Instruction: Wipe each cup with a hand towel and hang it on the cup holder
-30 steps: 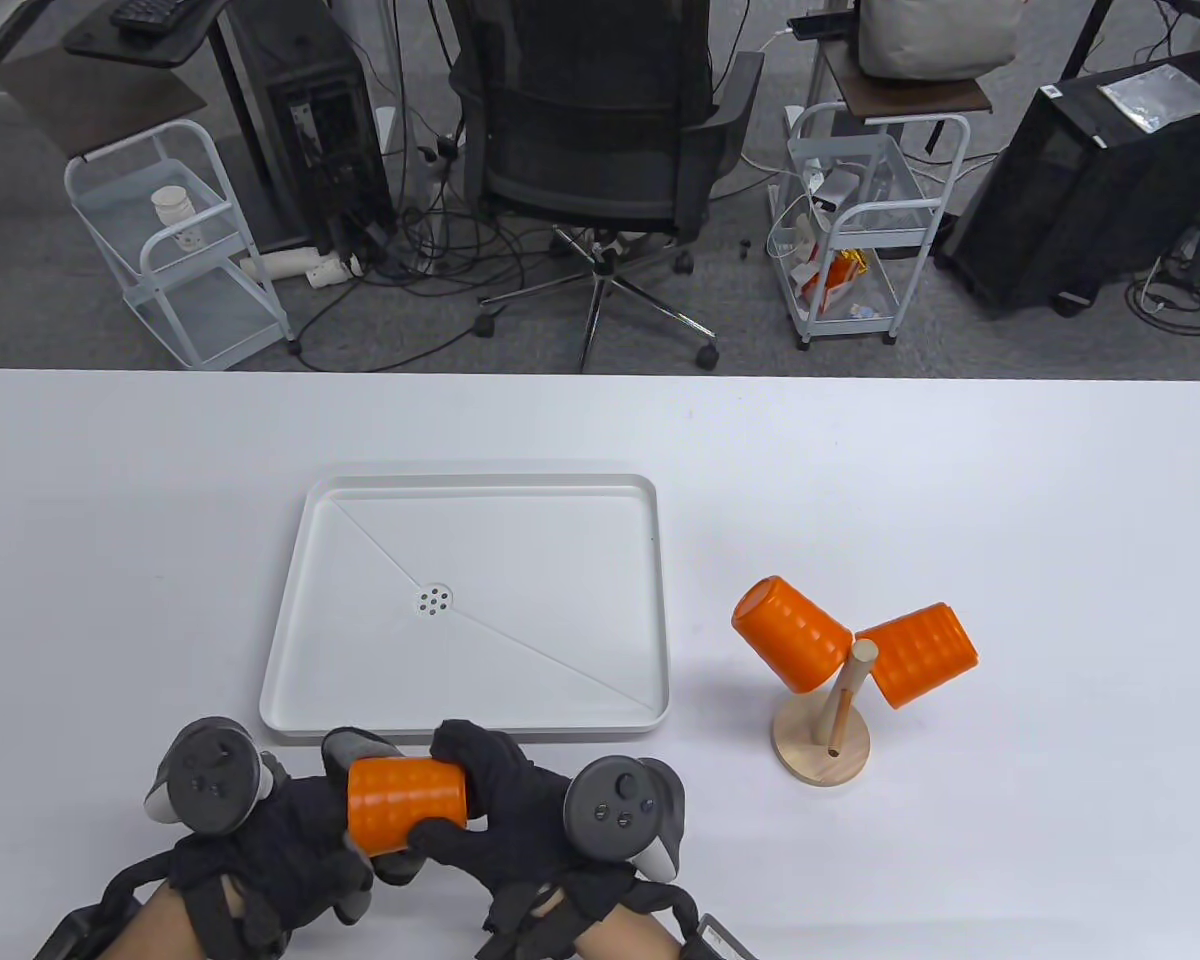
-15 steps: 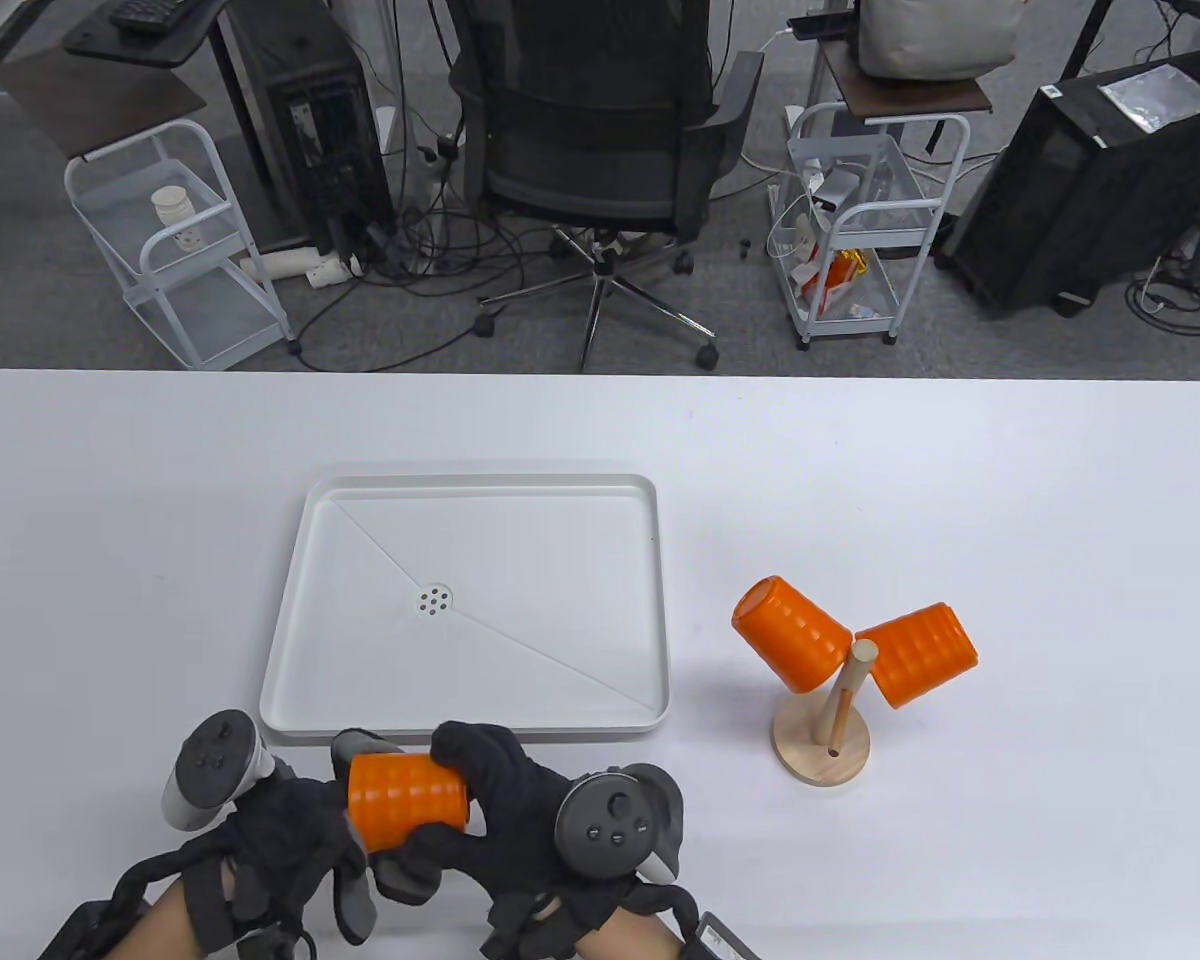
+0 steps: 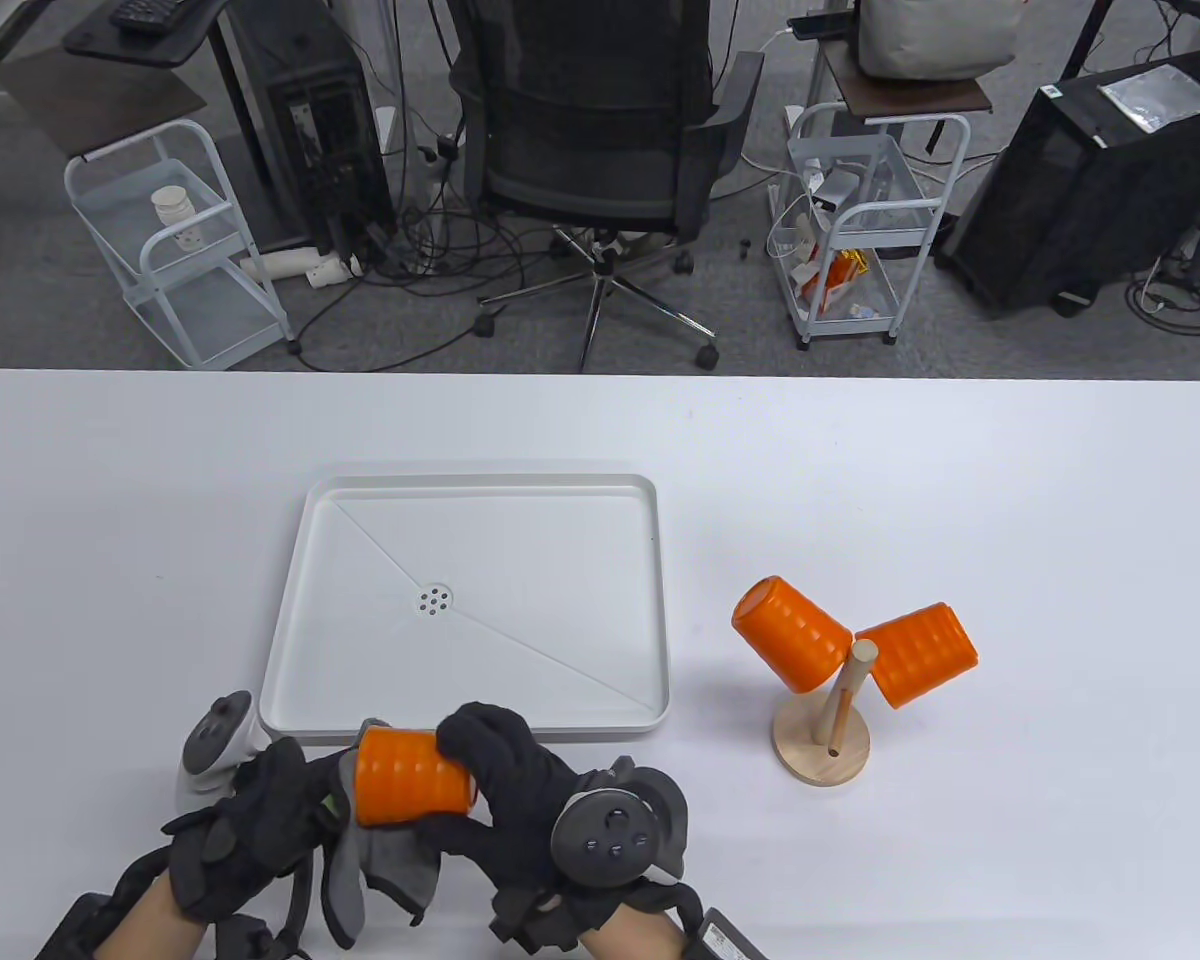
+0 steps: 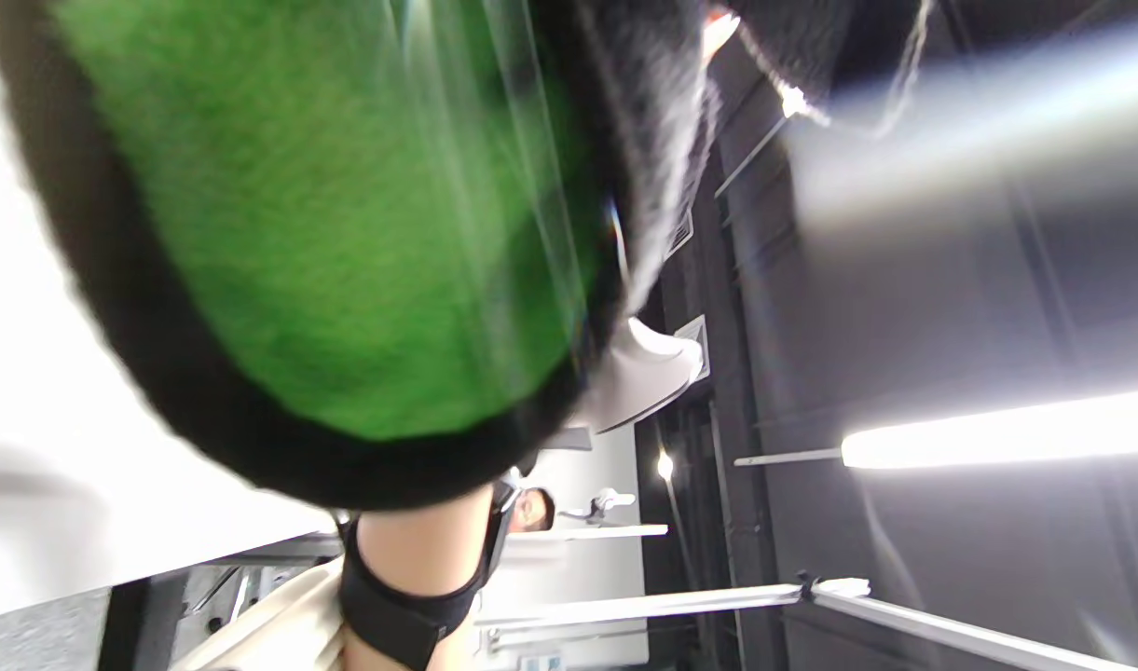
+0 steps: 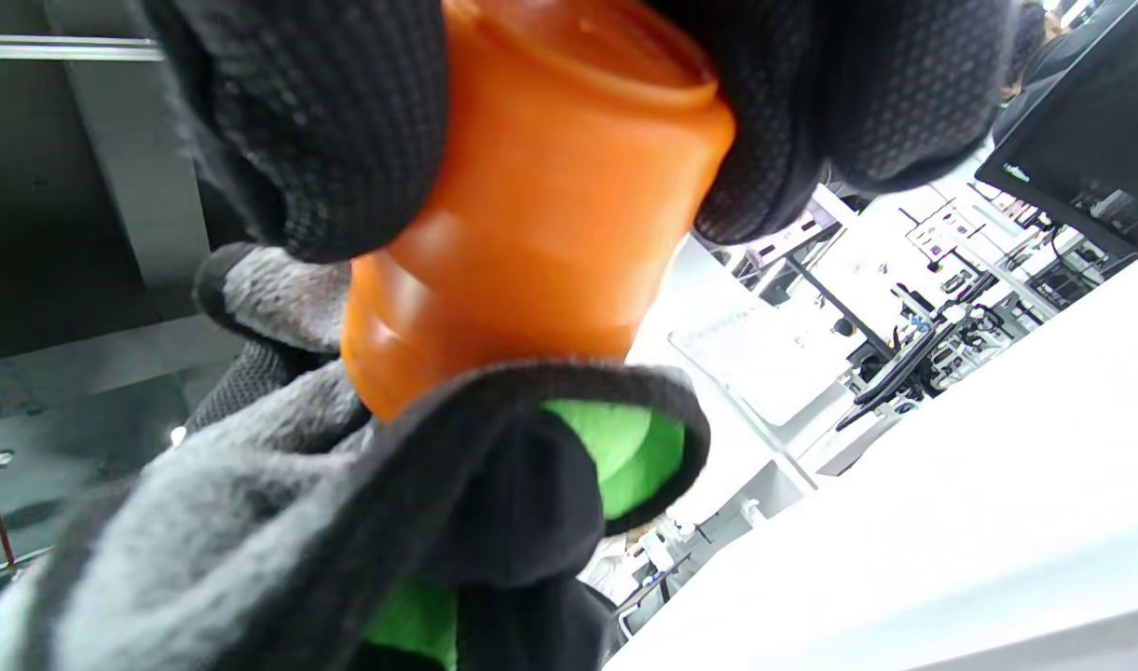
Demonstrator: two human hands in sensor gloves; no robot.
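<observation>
Currently both hands sit just in front of the tray [image 3: 465,725], at its near edge. Right hand [image 3: 520,810] grips the cup [image 3: 412,778]: fingers [image 3: 480,735] curl over the top of it, thumb under. Cup lies on its side, held off the table [image 3: 160,560], touching the towel [image 3: 380,870] on its left and underside.

Right wrist view confirms: gloved fingers [image 5: 308,121] clamped on both sides of the cup [image 5: 541,233], with the towel [image 5: 280,522] wrapped against its far end. Towel is grey outside, with green showing on the inner face.

Left hand [image 3: 245,835] is curled around the towel, holding it against the cup; loose grey folds hang down below the cup. Left wrist view is mostly blocked by blurred green towel [image 4: 345,233], so no finger detail there.

Holder [image 3: 822,745] stands on the table well to the right of the tray: round wooden base, tilted peg. Two more cups hang on it: left cup [image 3: 790,635] and right cup [image 3: 922,655], both tilted outward, apart from each other at the peg.
</observation>
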